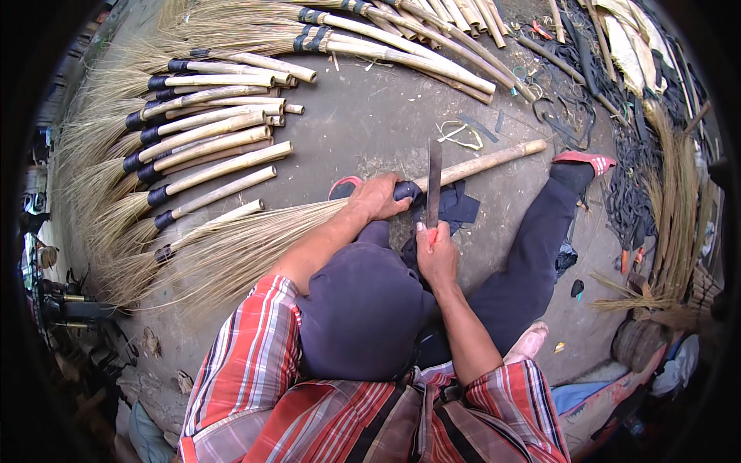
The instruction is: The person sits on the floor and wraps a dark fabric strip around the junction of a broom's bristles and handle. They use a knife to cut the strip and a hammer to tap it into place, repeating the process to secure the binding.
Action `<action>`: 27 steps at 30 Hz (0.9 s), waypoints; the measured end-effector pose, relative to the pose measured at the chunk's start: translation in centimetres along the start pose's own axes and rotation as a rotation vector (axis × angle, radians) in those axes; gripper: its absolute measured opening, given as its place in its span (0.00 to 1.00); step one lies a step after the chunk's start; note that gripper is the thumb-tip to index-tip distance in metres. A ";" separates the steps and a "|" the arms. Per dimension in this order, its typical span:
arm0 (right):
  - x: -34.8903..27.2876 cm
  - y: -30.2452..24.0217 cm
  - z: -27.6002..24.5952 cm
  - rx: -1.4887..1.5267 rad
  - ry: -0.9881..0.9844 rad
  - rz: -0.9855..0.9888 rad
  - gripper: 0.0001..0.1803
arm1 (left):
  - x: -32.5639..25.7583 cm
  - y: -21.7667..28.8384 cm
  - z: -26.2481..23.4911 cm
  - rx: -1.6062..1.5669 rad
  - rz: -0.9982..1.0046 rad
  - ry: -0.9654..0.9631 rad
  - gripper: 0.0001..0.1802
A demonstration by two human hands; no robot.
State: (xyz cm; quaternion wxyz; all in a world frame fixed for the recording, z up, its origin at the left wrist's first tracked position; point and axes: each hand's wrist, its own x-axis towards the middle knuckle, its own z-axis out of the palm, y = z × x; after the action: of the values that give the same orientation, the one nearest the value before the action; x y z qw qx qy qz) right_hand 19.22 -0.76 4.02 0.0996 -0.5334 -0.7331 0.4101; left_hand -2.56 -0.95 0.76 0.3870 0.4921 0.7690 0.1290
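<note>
Broom [255, 231] in the making lies across the person's lap, bristles fanning left, its pale bamboo handle [486, 162] running up to the right. Left hand [376, 197] is closed around the dark binding [407, 189] where bristles meet handle. Right hand [434, 253] grips the orange handle of a long knife [434, 182], whose blade stands upright across the stick just beside the left hand. Dark cloth scraps [457, 207] lie under the blade. Further out, finished brooms [193, 147] lie in a row at the left and along the top, black straps [633, 177] and loose grass [679, 208] at the right, all on grey concrete ground [370, 116].
</note>
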 end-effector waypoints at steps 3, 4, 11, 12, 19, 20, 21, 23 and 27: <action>0.0 -0.1 0.0 -0.046 0.038 -0.067 0.24 | 0.0 0.3 0.0 0.086 -0.014 -0.025 0.34; 0.1 -0.1 0.1 -0.130 -0.009 -0.039 0.24 | 0.1 0.3 0.0 0.102 -0.002 -0.028 0.34; 0.2 0.5 0.0 -0.112 -0.044 -0.020 0.24 | 0.2 -0.6 0.8 0.118 0.070 0.022 0.34; 0.3 0.6 0.0 -0.073 0.018 -0.049 0.24 | 0.2 -0.7 0.9 0.111 0.090 0.046 0.33; 0.6 0.7 0.1 -0.226 -0.153 0.041 0.24 | 0.4 -0.6 0.7 0.152 0.088 -0.010 0.34; 0.8 0.6 0.0 -0.213 -0.135 0.069 0.24 | 0.3 -0.5 0.6 0.129 0.080 -0.027 0.35; 0.6 0.4 0.0 -0.193 -0.142 0.079 0.24 | 0.3 -0.4 0.6 0.112 0.071 -0.034 0.35; 0.8 0.2 -0.2 -0.235 -0.187 -0.002 0.24 | 0.3 -0.3 0.5 0.143 0.029 -0.059 0.35; 1.1 0.1 -0.7 -0.252 -0.166 0.056 0.23 | 0.5 -0.4 0.5 0.153 0.038 -0.052 0.35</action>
State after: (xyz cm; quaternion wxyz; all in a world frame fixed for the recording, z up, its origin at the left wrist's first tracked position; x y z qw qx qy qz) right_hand 19.24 0.57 4.13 -0.0403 -0.5262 -0.7693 0.3601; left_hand -2.59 -0.78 -0.06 0.3656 0.5380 0.7568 0.0645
